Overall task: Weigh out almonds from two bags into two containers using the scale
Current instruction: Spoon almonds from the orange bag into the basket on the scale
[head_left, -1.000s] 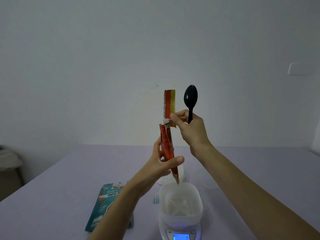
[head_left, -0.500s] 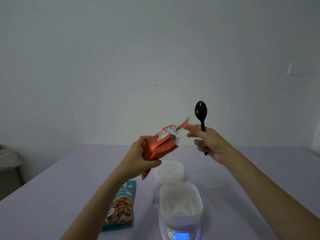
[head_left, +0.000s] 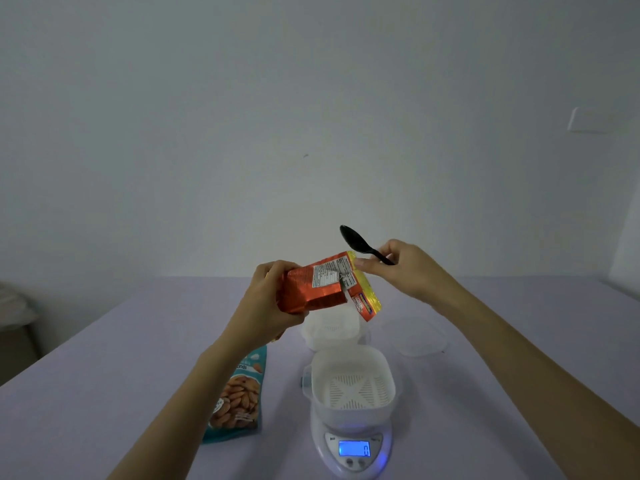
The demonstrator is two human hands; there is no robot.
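Note:
My left hand (head_left: 265,303) grips an orange foil almond bag (head_left: 313,289), held on its side above the table. My right hand (head_left: 403,268) pinches the bag's torn yellow-edged top (head_left: 365,296) and also holds a black plastic spoon (head_left: 360,243), bowl pointing up and left. Below, a white container (head_left: 351,384) with a slotted insert sits on the white digital scale (head_left: 353,448), whose blue display reads 0. A second white container (head_left: 330,329) stands just behind it, partly hidden by the orange bag. A teal almond bag (head_left: 239,400) lies flat on the table to the left.
A clear lid (head_left: 417,336) lies on the lilac table (head_left: 104,375) to the right of the rear container. A dim piece of furniture (head_left: 14,327) stands past the table's left edge. A plain wall rises behind.
The orange bag went from upright to lying on its side. Its top strip is now partly torn and folded down. Both hands have lowered, and the spoon tilted from upright to leaning left.

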